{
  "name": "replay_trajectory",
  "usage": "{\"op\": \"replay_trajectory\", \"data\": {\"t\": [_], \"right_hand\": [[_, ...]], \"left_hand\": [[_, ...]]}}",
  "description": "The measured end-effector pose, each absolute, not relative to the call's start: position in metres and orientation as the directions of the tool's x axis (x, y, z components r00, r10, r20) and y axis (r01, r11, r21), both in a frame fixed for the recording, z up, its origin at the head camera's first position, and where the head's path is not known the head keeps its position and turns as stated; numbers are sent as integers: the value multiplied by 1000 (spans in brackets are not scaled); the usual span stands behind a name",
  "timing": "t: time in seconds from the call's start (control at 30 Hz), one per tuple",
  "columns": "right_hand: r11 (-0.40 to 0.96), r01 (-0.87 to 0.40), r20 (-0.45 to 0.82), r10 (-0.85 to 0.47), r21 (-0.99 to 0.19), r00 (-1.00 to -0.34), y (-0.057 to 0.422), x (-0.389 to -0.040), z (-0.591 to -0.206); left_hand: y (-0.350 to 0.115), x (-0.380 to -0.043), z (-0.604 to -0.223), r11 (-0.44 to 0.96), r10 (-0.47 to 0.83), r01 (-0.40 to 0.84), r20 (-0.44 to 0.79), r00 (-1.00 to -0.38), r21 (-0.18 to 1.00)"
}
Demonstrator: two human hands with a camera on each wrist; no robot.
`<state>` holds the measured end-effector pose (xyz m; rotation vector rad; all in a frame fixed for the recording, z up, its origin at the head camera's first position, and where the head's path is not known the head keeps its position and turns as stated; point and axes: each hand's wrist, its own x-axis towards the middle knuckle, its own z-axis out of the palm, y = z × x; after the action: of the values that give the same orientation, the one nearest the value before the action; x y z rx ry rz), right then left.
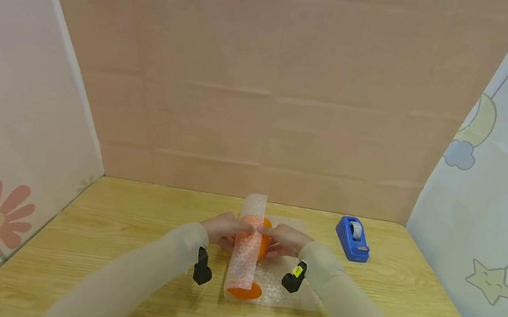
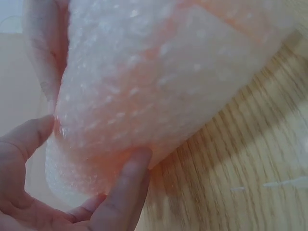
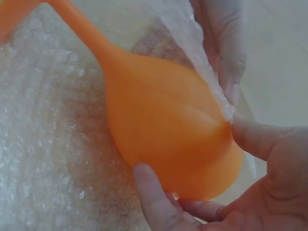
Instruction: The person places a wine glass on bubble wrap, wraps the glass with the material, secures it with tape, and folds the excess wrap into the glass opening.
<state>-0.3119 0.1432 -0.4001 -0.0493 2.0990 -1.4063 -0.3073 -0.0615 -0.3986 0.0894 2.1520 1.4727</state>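
Observation:
An orange goblet (image 3: 168, 115) with a rounded bowl and thin stem lies on its side on a sheet of bubble wrap (image 1: 285, 288). Its foot (image 1: 249, 292) points towards me. One flap of the wrap covers the goblet's left side, the bowl showing through as pale orange in the left wrist view. My left hand (image 1: 225, 226) grips the wrapped bowl from the left, thumb at the flap's edge and fingers along its side. From the right, my right hand (image 1: 288, 239) holds the bare side of the bowl, its thumb pressing near the flap's edge.
A blue tape dispenser (image 1: 353, 241) with a roll of clear tape stands at the back right of the wooden table (image 1: 135, 217). A beige backdrop (image 1: 264, 127) rises behind, and printed white sheets (image 1: 489, 218) flank both sides.

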Motion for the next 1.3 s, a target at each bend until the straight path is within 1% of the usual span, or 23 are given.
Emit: {"op": "replay_trajectory", "data": {"t": [0.07, 0.17, 0.3, 0.43, 0.57, 0.63, 0.73, 0.97, 1.3], "right_hand": [[434, 292, -458, -348, -852, -818, 142, -312, -399], [432, 300, -461, -338, -850, -821, 141, -311, -397], [424, 329, -475, -308, -844, -824, 142, -310, -398], [393, 353, -485, -311, -849, -818, 143, -309, -400], [380, 353, -480, -325, -855, -815, 147, -308, -400], [382, 348, -478, -330, -856, -814, 148, -308, -399], [393, 342, -477, -325, -853, -816, 149, -306, -395], [405, 364, -487, -258, -839, -835, 148, -304, -388], [346, 390, -483, -245, -854, -840, 148, -303, -387]], "left_hand": [[-66, -312, -403, 366, 366, -265, -400, -840, 892], [-72, -317, -408, 274, 397, -346, -433, -809, 897], [-75, -317, -409, 205, 407, -415, -463, -787, 886], [-72, -313, -408, 257, 380, -404, -476, -793, 878], [-68, -311, -407, 330, 351, -375, -482, -803, 866], [-66, -311, -406, 341, 350, -372, -484, -802, 863], [-64, -311, -406, 331, 361, -369, -477, -801, 869], [-62, -311, -406, 310, 376, -357, -459, -805, 881], [-58, -309, -403, 326, 363, -347, -455, -813, 879]]}}
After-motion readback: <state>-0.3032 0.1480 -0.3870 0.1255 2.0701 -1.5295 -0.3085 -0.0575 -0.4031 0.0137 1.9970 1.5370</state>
